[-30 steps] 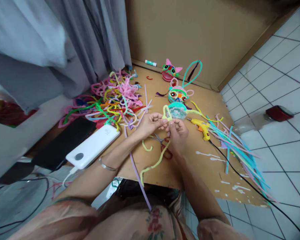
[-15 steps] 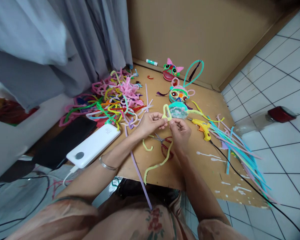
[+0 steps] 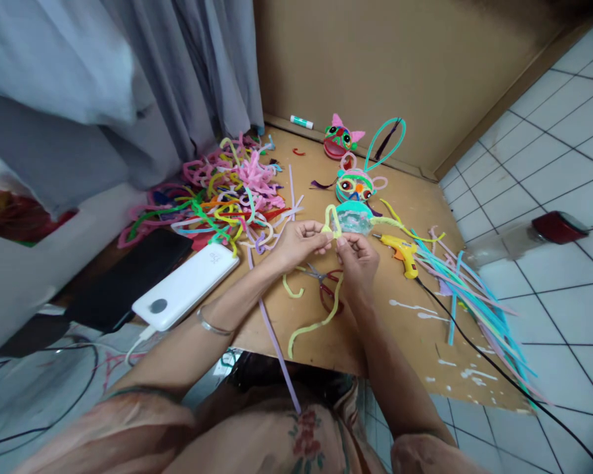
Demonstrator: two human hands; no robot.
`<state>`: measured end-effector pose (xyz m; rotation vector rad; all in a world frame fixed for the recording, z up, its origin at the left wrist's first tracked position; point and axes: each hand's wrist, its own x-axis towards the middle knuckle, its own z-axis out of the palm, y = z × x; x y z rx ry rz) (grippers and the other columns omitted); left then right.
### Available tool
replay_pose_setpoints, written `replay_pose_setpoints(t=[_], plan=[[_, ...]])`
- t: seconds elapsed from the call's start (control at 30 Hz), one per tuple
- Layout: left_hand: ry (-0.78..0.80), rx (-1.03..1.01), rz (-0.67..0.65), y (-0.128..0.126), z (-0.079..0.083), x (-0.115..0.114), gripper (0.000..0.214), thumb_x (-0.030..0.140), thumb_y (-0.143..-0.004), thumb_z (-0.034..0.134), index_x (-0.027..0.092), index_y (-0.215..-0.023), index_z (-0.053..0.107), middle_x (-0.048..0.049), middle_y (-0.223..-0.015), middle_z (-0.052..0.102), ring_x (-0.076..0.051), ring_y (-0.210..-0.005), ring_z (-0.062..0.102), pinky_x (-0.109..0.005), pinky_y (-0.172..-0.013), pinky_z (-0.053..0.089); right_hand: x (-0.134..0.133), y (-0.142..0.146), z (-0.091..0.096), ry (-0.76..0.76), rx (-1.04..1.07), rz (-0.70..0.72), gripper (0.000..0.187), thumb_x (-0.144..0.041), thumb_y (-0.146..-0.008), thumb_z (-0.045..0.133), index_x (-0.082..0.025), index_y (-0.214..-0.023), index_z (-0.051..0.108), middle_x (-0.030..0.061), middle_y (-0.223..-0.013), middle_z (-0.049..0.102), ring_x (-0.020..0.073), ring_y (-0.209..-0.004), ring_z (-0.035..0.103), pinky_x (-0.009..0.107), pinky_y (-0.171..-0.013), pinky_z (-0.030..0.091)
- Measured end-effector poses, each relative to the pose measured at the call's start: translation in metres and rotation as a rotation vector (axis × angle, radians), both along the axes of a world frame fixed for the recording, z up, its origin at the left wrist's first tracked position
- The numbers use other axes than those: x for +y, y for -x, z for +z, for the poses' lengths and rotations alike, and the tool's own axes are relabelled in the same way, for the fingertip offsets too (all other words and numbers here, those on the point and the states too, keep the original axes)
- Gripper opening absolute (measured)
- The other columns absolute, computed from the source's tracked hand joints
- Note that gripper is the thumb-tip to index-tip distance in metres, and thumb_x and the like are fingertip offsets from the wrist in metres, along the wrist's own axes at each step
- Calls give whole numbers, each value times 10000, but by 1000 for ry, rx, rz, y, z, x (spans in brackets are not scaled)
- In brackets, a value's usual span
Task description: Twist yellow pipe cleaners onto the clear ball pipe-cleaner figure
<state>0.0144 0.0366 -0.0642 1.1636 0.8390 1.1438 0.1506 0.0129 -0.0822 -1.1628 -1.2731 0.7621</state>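
Observation:
A pale yellow pipe cleaner is pinched between both hands over the middle of the table. Its upper part is bent into a narrow loop above the fingertips, and its long tail hangs down below my right hand. My left hand is closed on the loop's base from the left. From the right, my right hand grips the same base with thumb and fingers. Under the hands lie red-handled scissors, partly covered, beside a short curled yellow piece. Just beyond the loop sits a turquoise, glue-smeared round piece.
Two pipe-cleaner animal faces and a glue stick sit at the back. A tangled pipe-cleaner heap and a white power bank are left. Right lie a yellow glue gun, its cord, and straight pipe cleaners.
Both hands keep their pinch on the yellow pipe cleaner, and its loop looks almost the same. The whole view has shifted very slightly.

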Motion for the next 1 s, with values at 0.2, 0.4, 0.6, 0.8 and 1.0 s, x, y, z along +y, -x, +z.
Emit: replay_pose_setpoints(t=[0.2,0.4,0.6,0.8,1.0], plan=[[-36,9,-12,1,-2,1,431,488,-563,804,111,-696,643,0,-599,613,-71,-533,532,-203,-555,441,-4,-3,9,-33,-167,-11,174,-340,-824,571,-182,-778,628,-5,-715,645,135,-666,555,266,-675,438],[-53,34,-11,2,-2,1,426,496,-579,795,112,-685,643,-2,-602,619,-72,-534,530,-204,-562,446,-3,-8,10,-114,-362,-15,174,-286,-876,480,-191,-847,623,8,-791,632,157,-754,557,287,-740,432],[-95,84,-3,2,-1,1,405,477,-595,790,111,-707,659,-12,-632,647,-80,-544,549,-222,-602,469,-3,-9,10,-156,-398,-33,163,-268,-878,469,-203,-847,616,12,-817,650,166,-779,568,296,-754,431],[-70,93,2,3,2,0,436,518,-581,779,116,-705,662,-9,-619,644,-85,-541,553,-235,-609,486,-3,-7,9,-118,-307,-3,149,-298,-861,511,-207,-902,622,15,-822,663,163,-756,584,291,-731,451],[-67,115,-31,5,2,2,431,517,-591,779,110,-681,667,-21,-629,650,-81,-539,550,-221,-588,477,-2,-12,15,-146,-372,-17,139,-266,-836,536,-196,-817,654,21,-803,634,161,-755,564,287,-719,447]])
